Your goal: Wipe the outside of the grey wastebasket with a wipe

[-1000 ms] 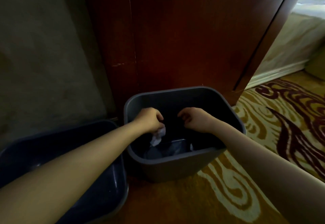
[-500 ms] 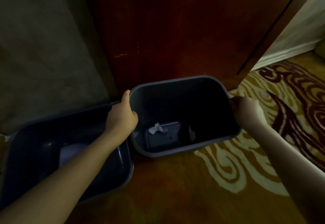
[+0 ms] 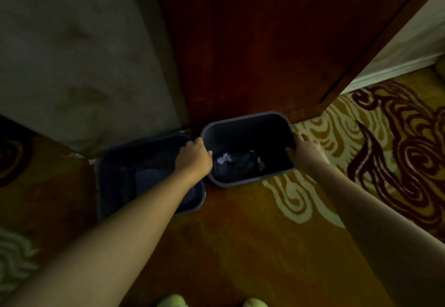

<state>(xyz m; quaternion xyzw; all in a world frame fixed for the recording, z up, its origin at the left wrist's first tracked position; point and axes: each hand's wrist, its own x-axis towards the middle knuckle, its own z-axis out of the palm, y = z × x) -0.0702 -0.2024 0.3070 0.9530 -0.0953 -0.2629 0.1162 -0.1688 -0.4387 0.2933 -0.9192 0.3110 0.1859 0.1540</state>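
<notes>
The carpet (image 3: pixel 240 246), orange-gold w/ cream and dark-red swirls, takes up far more of the view than half a sec ago: the person's head has pulled back and up, so both arms look longer and the bins smaller. The dark wood panel (image 3: pixel 252 42) rises behind, w/ a pale wall (image 3: pixel 72 54) to its left.

The 2nd, darker bin (image 3: pixel 144 176) sits just left of the grey wastebasket (image 3: pixel 248 119), nearly touching; its inside is too dim to read, and the left forearm crosses over it.

The grey wastebasket stands upright on the carpet against the base of the wood panel, same spot as before. The left hand (image 3: pixel 192 157) stays clamped on its left rim, fingers hooked over the edge, as half a sec ago. The right hand (image 3: pixel 305 150) has shifted slightly: fingers now curl over the right rim into the inside, gripping it, w/ thumb on the outer side.

The crumpled white wipe (image 3: pixel 224 158) lies on the basket floor, left of centre, where it was half a sec ago; 1 sec ago it was in the left hand. A small pale scrap (image 3: pixel 260 162) lies near the right inner wall, too blurred to ID.

At the bottom edge, two yellow-green shapes (image 3: pixel 173 300) are cut off; can't tell what.
</notes>
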